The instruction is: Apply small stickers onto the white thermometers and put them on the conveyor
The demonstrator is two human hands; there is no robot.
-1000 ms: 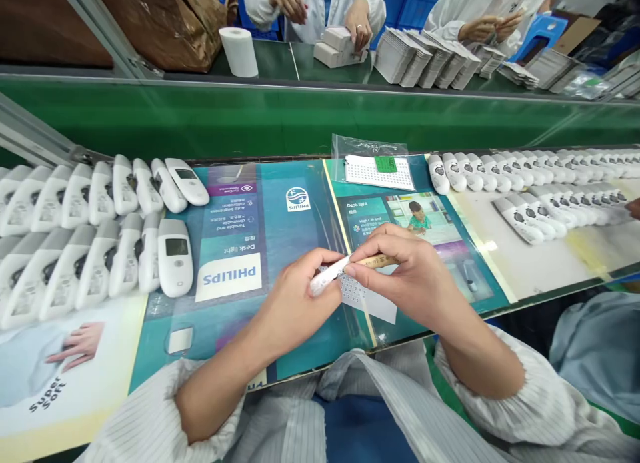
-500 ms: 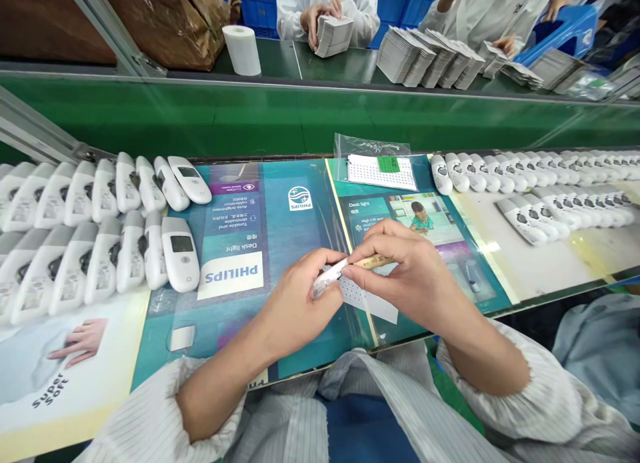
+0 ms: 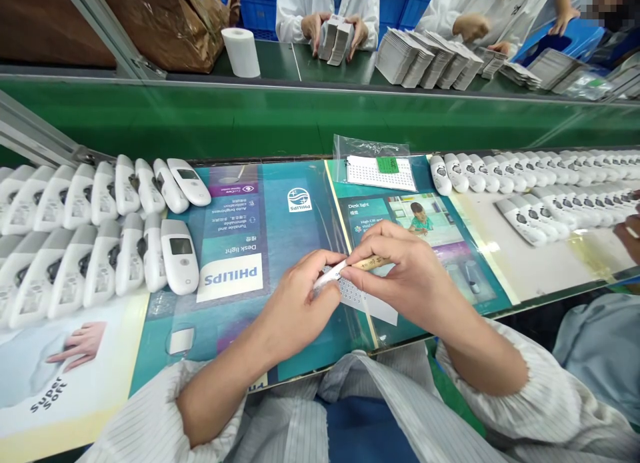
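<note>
Near the middle of the bench, my left hand (image 3: 305, 296) is closed on a small white piece (image 3: 330, 275), mostly covered by the fingers. My right hand (image 3: 400, 266) pinches a thin tan stick (image 3: 369, 263) with dark marks, and its fingertips meet the white piece. Beneath both hands lies a white sheet of small round stickers (image 3: 383, 309), partly hidden. Behind them, a clear bag (image 3: 373, 146) holds another dotted sheet with a green label.
White handheld devices (image 3: 181, 256) stand in two rows at left. More white devices (image 3: 443, 175) line the right side. Beyond the green ledge are a white roll (image 3: 241, 53), paper stacks (image 3: 400, 55) and other people's hands. Another person's hand (image 3: 629, 236) is at the right edge.
My hands have barely moved; the white piece looks slightly turned. Across the ledge, a person now has both hands around paper stacks. Another person's hand has appeared at the right edge.
</note>
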